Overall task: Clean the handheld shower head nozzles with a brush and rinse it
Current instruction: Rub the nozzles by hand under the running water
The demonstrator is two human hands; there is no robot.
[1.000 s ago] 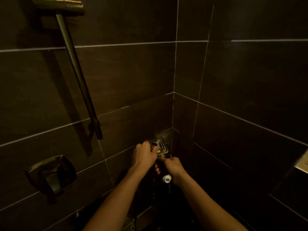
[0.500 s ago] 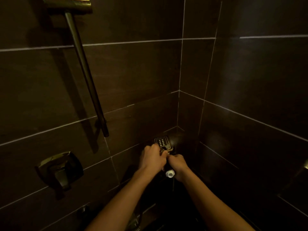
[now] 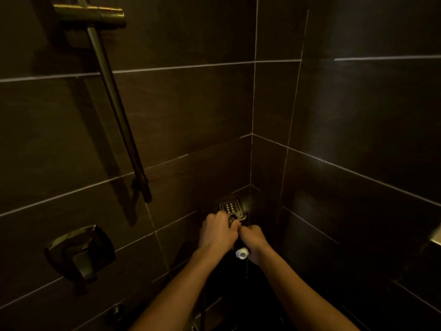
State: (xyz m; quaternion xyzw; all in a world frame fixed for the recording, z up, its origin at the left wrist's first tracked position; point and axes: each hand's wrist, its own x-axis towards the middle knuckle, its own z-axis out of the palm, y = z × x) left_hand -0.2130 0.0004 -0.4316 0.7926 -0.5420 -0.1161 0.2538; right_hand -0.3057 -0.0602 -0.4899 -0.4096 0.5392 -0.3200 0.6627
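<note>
- The scene is a dim shower corner lined with dark tiles and pale grout lines.
- The shower head sits low, right of centre, near the corner where the two walls meet. Its square nozzle face, dotted with rows of pale points, tilts up toward the camera.
- The left hand is wrapped around the lower part of the shower head, its grip closed on the fitting just below the nozzle face.
- The right hand lies just beside the left, touching it. Its grip is closed on a brush; only the white round butt end shows at the heel of the hand.
- The bristle end is hidden between the two hands, so whether it touches the nozzles cannot be told.
- Both bare forearms reach in from the near edge.
- On the left wall a slanted slide bar hangs from a brass-coloured bracket at the far top.
- Below the bar, on the near left, sits a metal mixer handle on its plate.
</note>
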